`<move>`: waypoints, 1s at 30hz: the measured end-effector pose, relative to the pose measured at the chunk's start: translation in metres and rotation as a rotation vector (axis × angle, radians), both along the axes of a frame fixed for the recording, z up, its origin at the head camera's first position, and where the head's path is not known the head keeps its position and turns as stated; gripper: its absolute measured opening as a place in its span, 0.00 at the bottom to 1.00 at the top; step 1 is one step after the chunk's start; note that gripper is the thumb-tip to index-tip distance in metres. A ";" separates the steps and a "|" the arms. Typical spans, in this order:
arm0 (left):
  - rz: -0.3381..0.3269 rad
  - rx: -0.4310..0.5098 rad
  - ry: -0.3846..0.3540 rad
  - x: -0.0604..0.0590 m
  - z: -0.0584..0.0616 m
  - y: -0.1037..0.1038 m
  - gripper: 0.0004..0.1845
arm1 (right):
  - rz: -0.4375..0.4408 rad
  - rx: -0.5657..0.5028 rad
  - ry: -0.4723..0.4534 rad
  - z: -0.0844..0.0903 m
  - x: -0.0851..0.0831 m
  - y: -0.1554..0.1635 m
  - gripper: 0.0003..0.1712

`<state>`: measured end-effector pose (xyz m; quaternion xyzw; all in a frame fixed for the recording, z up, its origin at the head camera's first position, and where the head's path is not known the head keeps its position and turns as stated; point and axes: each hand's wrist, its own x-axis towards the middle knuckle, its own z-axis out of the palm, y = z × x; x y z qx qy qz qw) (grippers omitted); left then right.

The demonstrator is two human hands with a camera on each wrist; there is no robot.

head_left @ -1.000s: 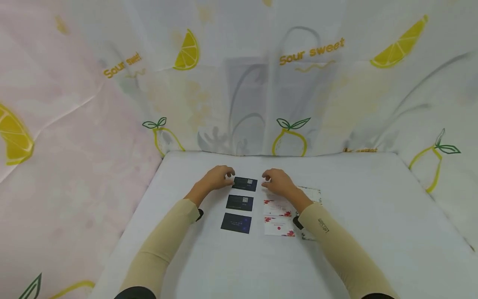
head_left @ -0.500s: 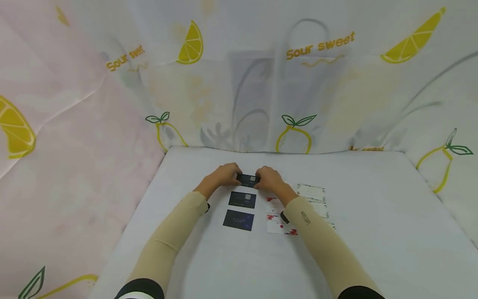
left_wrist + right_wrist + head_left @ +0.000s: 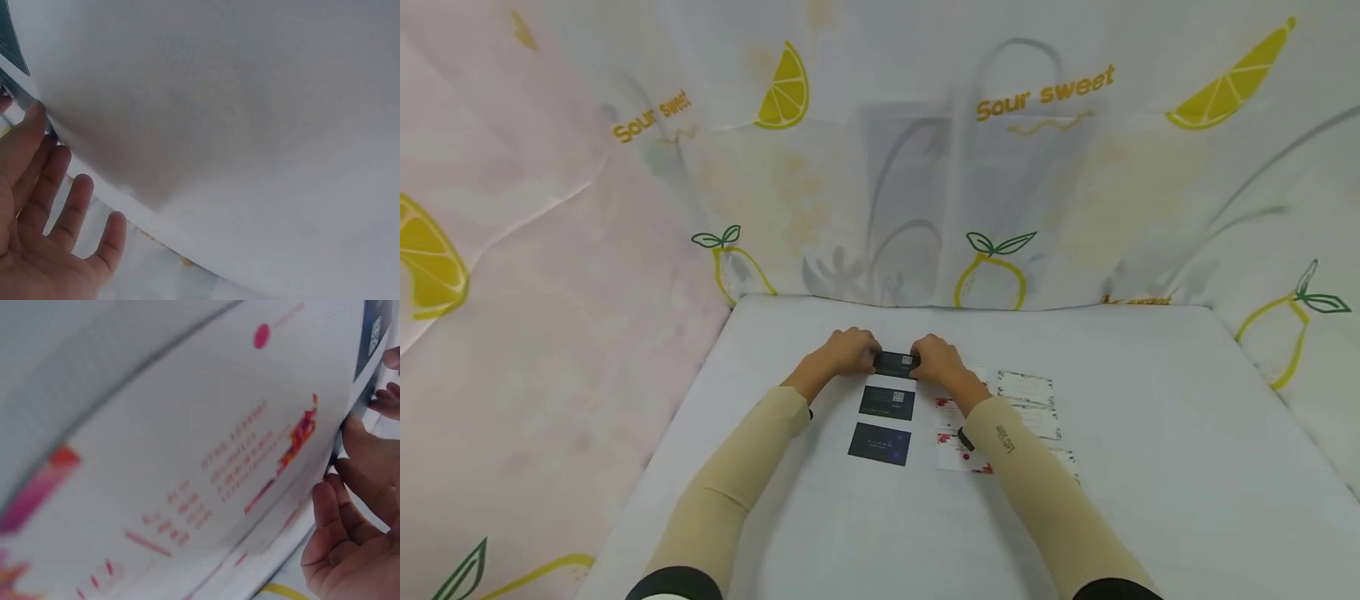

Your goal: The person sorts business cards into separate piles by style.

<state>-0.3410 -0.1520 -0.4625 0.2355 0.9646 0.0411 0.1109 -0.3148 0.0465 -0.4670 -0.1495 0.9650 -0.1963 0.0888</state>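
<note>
Three dark business cards form a column in the head view. My left hand [image 3: 848, 352] pinches the left edge of the farthest dark card [image 3: 893, 364] between thumb and index finger. On the opposite edge, my right hand [image 3: 937, 358] pinches the same card. In the left wrist view the other fingers [image 3: 74, 209] spread loosely beyond the card's edge. Nearer the body lie the middle dark card [image 3: 886, 403] and the nearest, bluish dark card [image 3: 878, 444]. A white card with red flowers [image 3: 953, 457] lies partly under the right forearm in the head view.
White cards with a thin leafy border [image 3: 1026, 388] form a column at the right, partly hidden by the right sleeve [image 3: 1022, 454]. All lie on a white-covered table [image 3: 805, 533]. A lemon-print cloth [image 3: 910, 208] hangs behind the table's far edge.
A second ago the right hand hovered apart from the farthest dark card; it has moved left onto the right edge. Both hands now pinch that card, and the head view has shifted slightly.
</note>
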 end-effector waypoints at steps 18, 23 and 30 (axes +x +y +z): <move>-0.012 0.029 -0.014 0.006 -0.003 -0.006 0.25 | -0.016 -0.011 0.021 -0.004 0.005 -0.001 0.35; -0.027 0.047 0.004 0.006 0.000 -0.006 0.24 | -0.015 -0.028 0.033 -0.002 0.006 -0.004 0.34; -0.003 0.063 -0.020 0.003 -0.001 -0.009 0.23 | -0.005 -0.029 0.033 -0.001 0.005 -0.007 0.27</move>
